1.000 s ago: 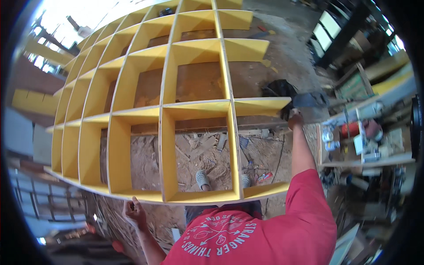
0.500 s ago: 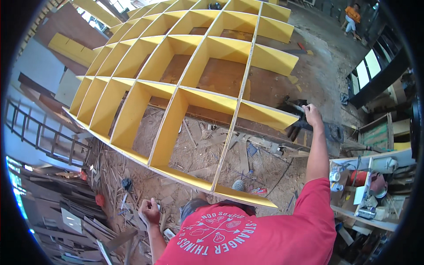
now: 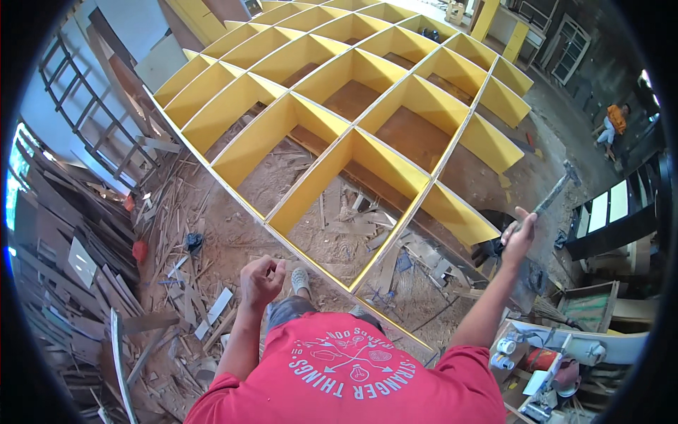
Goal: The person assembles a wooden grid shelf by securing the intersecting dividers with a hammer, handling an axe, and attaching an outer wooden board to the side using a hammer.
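Right hand (image 3: 519, 237) closed firmly about the handle of a hammer (image 3: 554, 196), the shaft running forward and to the right of the grip, with the head at its far end; left hand (image 3: 261, 280) curled into a loose fist, whether around something small cannot be told. A yellow grid frame (image 3: 319, 119), built of crossing upright panels, lies forward of both hands, its near corner between them and the greater part extending forward and to the left of the hammer grip. The end of one yellow panel (image 3: 462, 219) stands just left of the right hand. A brown surface (image 3: 417, 138) shows beneath the frame, farther forward and left of that hand. Behind the hammer grip, toward the wearer and slightly right, is a partitioned box (image 3: 625, 348) containing a red can (image 3: 540, 359) and white bottles (image 3: 503, 353). A grey shoe (image 3: 300, 280) appears just right of the left fist; stacked boards (image 3: 106, 275) lie well to its left. A person in an orange top (image 3: 616, 120) is well beyond the hammer, forward and right of the grip
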A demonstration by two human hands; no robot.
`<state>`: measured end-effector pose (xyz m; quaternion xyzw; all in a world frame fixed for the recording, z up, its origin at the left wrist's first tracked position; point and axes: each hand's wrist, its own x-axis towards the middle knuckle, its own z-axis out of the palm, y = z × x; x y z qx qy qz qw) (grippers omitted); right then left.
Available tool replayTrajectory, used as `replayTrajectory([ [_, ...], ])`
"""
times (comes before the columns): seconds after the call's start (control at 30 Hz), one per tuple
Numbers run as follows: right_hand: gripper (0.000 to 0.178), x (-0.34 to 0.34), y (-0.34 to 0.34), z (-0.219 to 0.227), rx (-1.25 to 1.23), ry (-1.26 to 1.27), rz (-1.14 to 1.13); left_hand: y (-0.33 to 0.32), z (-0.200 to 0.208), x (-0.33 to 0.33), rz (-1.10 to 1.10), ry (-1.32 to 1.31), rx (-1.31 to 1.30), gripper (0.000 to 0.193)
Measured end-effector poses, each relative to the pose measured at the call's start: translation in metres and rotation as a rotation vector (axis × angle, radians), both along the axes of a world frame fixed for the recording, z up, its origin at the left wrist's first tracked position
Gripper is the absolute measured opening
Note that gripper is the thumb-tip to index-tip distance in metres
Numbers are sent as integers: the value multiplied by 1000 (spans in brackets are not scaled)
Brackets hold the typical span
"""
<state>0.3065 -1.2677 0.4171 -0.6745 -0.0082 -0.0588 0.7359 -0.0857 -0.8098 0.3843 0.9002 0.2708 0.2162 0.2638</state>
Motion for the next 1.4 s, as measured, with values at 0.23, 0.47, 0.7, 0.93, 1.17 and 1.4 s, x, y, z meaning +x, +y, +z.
replayTrajectory([
  [0.23,25,-67,119,22,-257,-363,-249,88,-14,-21,88,-121,-63,32],
  [0.47,29,-151,288,61,-105,-288,-196,232,-48,-80,179,-216,-181,34],
  [0.7,34,-169,507,50,-199,-80,169,390,-36,-130,210,-193,-186,32],
  [0.93,40,-178,689,63,-261,-182,303,530,-15,-118,238,-201,-331,34],
  [1.17,55,-110,850,23,-725,-140,452,643,-10,-44,126,-183,-420,14],
  [1.4,57,-44,1030,-3,-657,-375,487,795,30,54,53,-56,-225,25],
])
